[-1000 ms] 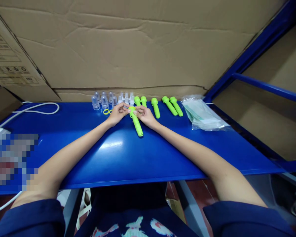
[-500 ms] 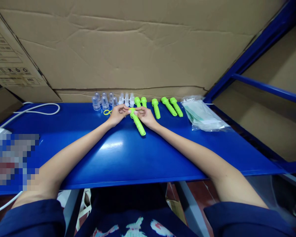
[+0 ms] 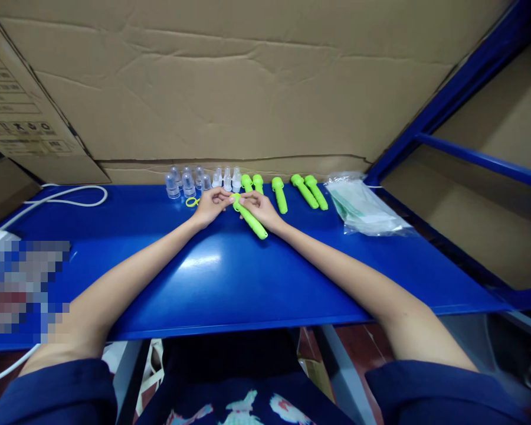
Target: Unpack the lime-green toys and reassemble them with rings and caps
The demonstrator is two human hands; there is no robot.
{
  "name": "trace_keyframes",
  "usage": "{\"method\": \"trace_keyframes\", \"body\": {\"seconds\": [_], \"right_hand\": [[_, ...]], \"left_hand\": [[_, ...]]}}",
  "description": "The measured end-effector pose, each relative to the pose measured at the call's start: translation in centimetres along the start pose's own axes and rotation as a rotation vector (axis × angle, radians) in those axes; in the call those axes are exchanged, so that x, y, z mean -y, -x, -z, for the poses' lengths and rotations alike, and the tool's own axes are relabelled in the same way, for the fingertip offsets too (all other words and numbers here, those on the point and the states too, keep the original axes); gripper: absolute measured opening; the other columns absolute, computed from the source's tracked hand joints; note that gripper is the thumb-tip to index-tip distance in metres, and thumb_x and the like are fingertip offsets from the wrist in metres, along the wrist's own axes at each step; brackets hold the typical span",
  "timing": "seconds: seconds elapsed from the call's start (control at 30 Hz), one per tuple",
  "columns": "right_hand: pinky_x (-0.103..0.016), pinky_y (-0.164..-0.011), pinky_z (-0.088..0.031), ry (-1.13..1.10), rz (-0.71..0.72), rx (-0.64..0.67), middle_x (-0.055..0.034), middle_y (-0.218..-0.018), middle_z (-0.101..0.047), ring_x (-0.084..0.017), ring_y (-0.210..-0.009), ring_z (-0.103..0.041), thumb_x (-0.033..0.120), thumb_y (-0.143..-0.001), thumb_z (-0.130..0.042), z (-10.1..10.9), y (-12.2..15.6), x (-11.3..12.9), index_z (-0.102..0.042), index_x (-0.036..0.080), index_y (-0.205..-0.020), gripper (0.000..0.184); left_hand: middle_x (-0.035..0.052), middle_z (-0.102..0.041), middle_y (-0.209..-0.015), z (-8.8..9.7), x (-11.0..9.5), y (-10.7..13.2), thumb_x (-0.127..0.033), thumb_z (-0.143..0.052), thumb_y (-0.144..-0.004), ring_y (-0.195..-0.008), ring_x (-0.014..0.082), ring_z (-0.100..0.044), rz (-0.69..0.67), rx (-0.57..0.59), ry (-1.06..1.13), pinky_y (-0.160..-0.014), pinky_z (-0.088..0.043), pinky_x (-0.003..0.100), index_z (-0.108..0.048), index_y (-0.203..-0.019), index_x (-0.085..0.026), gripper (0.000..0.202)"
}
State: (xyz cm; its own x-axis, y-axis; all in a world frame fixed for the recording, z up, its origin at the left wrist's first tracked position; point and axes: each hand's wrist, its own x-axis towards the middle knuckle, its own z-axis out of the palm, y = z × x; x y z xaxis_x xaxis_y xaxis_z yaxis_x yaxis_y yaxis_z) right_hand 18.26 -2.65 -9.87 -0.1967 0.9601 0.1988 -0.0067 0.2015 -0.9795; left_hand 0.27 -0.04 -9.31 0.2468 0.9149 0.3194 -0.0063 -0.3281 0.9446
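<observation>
A lime-green stick-shaped plastic piece with a ringed head (image 3: 253, 223) is held between my two hands above the blue table. My left hand (image 3: 212, 206) pinches its head end from the left. My right hand (image 3: 262, 209) grips it just below the head, thumb on top, and its shaft slants down to the right. Beside my left hand lies a yellow ring (image 3: 192, 202), partly covered by the fingers. More green pieces of the same kind (image 3: 280, 196) rest behind and to the right of my hands. The exact kind of the green piece cannot be made out.
Clear domed plastic caps (image 3: 188, 185) and whitish cone-tipped ones (image 3: 227, 179) stand at the back. A clear plastic bag (image 3: 365, 206) lies at the right. A white cable (image 3: 79, 195) curls at the left. Cardboard (image 3: 265, 88) walls the back; a blue frame (image 3: 482, 156) rises at the right.
The green piece has swung slightly in my hands, its lower end moving right and a little up. Both hands stay nearly in place.
</observation>
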Motion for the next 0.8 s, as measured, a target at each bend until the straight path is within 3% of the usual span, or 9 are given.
{"method": "trace_keyframes", "body": {"seconds": [0.2, 0.37, 0.6, 0.8], "right_hand": [[-0.028, -0.056, -0.060, 0.008, 0.023, 0.021, -0.0008, -0.091, -0.066, -0.012, -0.061, -0.065, 0.039, -0.067, -0.086, 0.0, -0.3, -0.7, -0.051, 0.020, -0.110, 0.059], [-0.031, -0.059, -0.061, 0.058, 0.062, 0.058, -0.0038, -0.096, -0.064, -0.015, -0.066, -0.066, 0.043, -0.070, -0.082, 0.2, -0.4, -0.9, -0.053, 0.019, -0.108, 0.054], [-0.032, -0.058, -0.060, 0.071, 0.055, 0.050, -0.0044, -0.100, -0.063, -0.014, -0.061, -0.066, 0.047, -0.071, -0.080, 0.3, -0.5, -1.1, -0.049, 0.020, -0.109, 0.056], [-0.033, -0.060, -0.062, 0.077, 0.041, 0.033, -0.0057, -0.101, -0.065, -0.014, -0.061, -0.067, 0.042, -0.073, -0.080, 0.1, -0.6, -1.1, -0.051, 0.019, -0.108, 0.052]], "left_hand": [[0.0006, -0.069, -0.069, 0.0, -0.2, 0.2, -0.039, -0.083, -0.066, -0.056, 0.0085, -0.055, 0.039, 0.003, -0.057, -0.057, -0.045, 0.023, -0.071, -0.096, -0.012, 0.042], [0.0048, -0.073, -0.078, 0.2, 0.1, 0.2, -0.041, -0.078, -0.072, -0.063, 0.0108, -0.059, 0.032, 0.051, -0.093, -0.065, -0.047, 0.025, -0.074, -0.102, -0.010, 0.044], [0.0068, -0.077, -0.091, 0.5, 0.2, 0.1, -0.033, -0.072, -0.079, -0.082, 0.0166, -0.067, -0.097, -0.044, -0.268, -0.073, -0.046, 0.028, -0.074, -0.108, -0.014, 0.035], [0.0108, -0.076, -0.103, 0.5, 0.5, -0.1, -0.030, -0.069, -0.081, -0.091, 0.0182, -0.070, -0.075, -0.020, -0.157, -0.087, -0.052, 0.033, -0.071, -0.106, -0.012, 0.031]]}}
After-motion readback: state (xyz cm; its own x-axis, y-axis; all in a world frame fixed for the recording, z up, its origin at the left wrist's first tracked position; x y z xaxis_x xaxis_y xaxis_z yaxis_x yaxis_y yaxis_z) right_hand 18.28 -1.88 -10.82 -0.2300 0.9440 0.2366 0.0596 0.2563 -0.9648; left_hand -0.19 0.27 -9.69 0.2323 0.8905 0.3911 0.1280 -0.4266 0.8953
